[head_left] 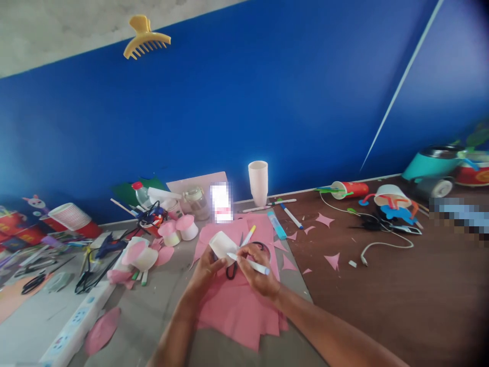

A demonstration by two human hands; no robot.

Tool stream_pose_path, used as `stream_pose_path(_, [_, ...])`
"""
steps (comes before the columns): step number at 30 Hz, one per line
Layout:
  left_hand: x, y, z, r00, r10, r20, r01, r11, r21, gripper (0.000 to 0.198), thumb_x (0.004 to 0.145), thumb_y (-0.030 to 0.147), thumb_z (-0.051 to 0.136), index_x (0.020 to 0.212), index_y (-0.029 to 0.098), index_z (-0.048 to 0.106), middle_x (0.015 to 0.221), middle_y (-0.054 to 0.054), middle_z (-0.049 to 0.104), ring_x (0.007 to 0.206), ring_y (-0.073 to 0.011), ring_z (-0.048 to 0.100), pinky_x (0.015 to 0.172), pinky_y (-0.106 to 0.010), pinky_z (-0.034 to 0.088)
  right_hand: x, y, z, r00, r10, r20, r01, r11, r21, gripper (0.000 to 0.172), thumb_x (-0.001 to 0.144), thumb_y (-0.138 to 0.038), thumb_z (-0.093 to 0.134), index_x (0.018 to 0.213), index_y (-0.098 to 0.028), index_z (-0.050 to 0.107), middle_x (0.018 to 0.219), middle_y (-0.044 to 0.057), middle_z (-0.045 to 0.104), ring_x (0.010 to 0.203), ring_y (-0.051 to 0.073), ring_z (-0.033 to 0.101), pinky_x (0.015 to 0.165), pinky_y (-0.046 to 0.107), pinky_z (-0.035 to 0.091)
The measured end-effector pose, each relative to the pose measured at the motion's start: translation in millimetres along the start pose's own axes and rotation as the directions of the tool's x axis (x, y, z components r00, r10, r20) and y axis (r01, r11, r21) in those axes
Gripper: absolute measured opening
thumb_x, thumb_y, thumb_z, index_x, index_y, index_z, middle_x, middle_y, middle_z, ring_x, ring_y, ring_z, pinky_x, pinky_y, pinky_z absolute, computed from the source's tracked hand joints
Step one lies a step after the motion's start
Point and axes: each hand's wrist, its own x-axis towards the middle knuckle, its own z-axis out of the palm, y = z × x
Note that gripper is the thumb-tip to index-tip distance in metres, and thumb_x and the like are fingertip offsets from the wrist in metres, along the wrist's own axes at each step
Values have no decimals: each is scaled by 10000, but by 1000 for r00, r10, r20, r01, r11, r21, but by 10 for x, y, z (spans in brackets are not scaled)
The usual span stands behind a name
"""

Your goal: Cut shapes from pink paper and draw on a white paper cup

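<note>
A white paper cup (pixel 222 243), tilted on its side, is held in my left hand (pixel 207 264) above a pile of pink paper (pixel 233 316). My right hand (pixel 256 270) grips a white marker (pixel 255 264) with a pale blue end. The marker's tip meets the cup's side or lies very close to it. Under my hands, black-handled scissors (pixel 231 271) rest on the pink sheets, partly hidden. A marker with a yellow end (pixel 250 233) lies just beyond my right hand.
Stacked white cups (pixel 259 182) stand by the blue wall. Pink-topped cup pieces (pixel 187 227) sit at left, near a power strip (pixel 76 321). A glue tube (pixel 276 225), a blue marker (pixel 292 216), pink scraps (pixel 332 261) and a white cable (pixel 382 242) lie to the right.
</note>
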Motion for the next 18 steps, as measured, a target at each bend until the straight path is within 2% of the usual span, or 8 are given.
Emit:
stream_pose_path(5, [-5, 24, 33, 999, 10, -37, -10, 1000, 13, 504, 654, 369, 941, 1066, 187, 717, 973, -85, 748, 872, -245, 666, 828, -349, 492, 9, 16, 2, 1000, -27, 12, 28, 998, -63, 145, 884, -210, 538, 766, -233, 618, 726, 14, 692, 686, 191, 622, 699, 334, 459])
stream_pose_path(12, [-27, 135, 117, 997, -9, -76, 4, 998, -70, 548, 638, 375, 945, 1086, 166, 709, 1013, -94, 755, 924, -254, 675, 873, -354, 489, 49, 80, -49, 995, 75, -59, -81, 992, -94, 220, 855, -164, 527, 649, -238, 539, 633, -8, 620, 627, 177, 582, 633, 304, 435])
stream_pose_path(18, [-7, 75, 44, 998, 8, -57, -9, 1000, -27, 518, 659, 391, 932, 1069, 163, 711, 997, -101, 756, 943, -271, 681, 896, -369, 485, 41, 36, -65, 995, 63, -75, -67, 996, -51, 217, 868, -190, 529, 657, -239, 547, 640, -8, 618, 626, 173, 575, 620, 294, 438])
